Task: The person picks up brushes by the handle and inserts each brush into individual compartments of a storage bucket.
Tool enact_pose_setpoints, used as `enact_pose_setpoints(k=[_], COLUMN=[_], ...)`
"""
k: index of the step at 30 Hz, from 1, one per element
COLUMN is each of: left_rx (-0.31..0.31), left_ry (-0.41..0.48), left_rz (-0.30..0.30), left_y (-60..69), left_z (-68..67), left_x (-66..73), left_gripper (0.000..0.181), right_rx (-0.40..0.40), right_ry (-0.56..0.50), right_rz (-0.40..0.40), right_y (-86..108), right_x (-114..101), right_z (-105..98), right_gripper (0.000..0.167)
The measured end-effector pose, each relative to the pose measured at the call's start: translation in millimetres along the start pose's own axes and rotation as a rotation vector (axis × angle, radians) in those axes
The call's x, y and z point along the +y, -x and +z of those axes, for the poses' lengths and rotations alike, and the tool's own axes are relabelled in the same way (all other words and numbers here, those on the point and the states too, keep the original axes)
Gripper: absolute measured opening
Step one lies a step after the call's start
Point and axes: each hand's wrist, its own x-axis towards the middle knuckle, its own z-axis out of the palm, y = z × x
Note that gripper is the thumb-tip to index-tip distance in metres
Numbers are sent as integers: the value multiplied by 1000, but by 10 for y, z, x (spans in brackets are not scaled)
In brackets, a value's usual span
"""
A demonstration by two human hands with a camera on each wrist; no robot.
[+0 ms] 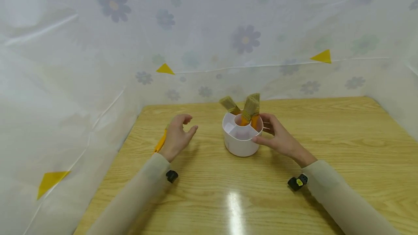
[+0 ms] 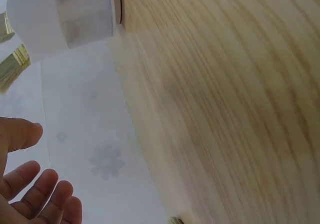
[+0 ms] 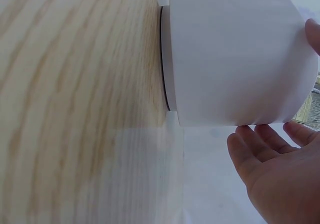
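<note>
A round white divided desk organizer [image 1: 242, 147] stands upright on the table. Three paintbrushes [image 1: 250, 108] with orange handles lean in it, bristles up. My right hand [image 1: 283, 139] holds the organizer's right side, thumb at the front and fingers toward the back; in the right wrist view, fingertips touch the white wall [image 3: 235, 58]. To the left, apart from the organizer, my left hand [image 1: 177, 137] hovers with loosely bent fingers and nothing in its grasp. Another orange-handled brush [image 1: 160, 142] lies just left of that hand, partly hidden by it.
The wooden table [image 1: 209, 188] reaches back to a flower-patterned plastic sheet [image 1: 202, 39], which also hangs along the left and right sides. Yellow tape pieces [image 1: 322, 56] mark the sheet.
</note>
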Motion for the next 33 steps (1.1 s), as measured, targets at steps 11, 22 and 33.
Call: enact_pose_setpoints(k=[11, 22, 33], left_rx=[-6, -67, -87], left_ry=[-45, -109, -117], left_rz=[-44, -148, -192], left_y=[-13, -48, -59], left_z=[-56, -122, -183], left_x=[-178, -392, -567], left_gripper=[33, 33, 36], right_rx=[1, 10, 7], right_ry=[5, -8, 6], right_rz=[2, -22, -10], right_y=[20, -8, -17], right_x=[-7, 15, 5], right_z=[-16, 6, 4], right_gripper=[81, 79, 80])
